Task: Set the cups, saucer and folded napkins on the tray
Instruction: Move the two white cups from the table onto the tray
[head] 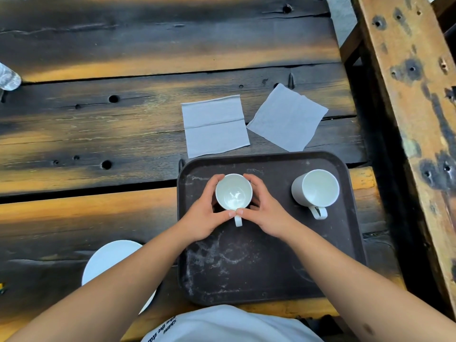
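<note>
A dark brown tray point(271, 280) lies on the wooden table in front of me. On its far left stands a white cup point(233, 192), handle toward me, with my left hand point(206, 213) and my right hand point(265, 208) wrapped around its sides. A second white cup point(317, 188) stands upright at the tray's far right, untouched. Two pale napkins lie on the table beyond the tray: a folded one point(214, 125) and a flat one turned like a diamond point(287, 117). A white saucer point(111, 260) sits on the table left of the tray, partly hidden by my left forearm.
The table is dark, weathered planks with gaps and holes. A wooden beam point(407, 95) runs along the right side past the table's edge. A clear plastic bottle point(8, 76) pokes in at the far left.
</note>
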Demonstrator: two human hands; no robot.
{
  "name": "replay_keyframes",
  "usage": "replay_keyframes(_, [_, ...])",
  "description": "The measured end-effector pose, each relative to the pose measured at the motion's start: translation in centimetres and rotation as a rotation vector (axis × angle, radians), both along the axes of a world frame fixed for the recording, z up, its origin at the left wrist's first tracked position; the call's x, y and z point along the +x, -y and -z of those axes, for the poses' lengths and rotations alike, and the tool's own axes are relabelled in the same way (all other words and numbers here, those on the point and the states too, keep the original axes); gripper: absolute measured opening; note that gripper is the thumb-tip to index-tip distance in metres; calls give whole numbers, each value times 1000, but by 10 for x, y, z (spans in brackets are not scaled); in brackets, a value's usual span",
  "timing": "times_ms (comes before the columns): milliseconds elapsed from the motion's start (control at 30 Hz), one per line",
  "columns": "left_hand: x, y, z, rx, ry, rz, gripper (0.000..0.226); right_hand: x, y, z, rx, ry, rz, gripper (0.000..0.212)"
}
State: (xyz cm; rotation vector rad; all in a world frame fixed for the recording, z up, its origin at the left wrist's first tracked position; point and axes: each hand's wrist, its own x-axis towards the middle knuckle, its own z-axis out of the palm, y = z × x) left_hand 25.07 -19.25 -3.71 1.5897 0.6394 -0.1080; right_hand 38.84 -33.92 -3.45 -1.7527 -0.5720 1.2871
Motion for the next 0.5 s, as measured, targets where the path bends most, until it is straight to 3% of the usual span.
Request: replay_keyframes(500, [2, 1, 0, 59, -14, 39, 81, -2, 1, -5, -7, 35, -26, 77])
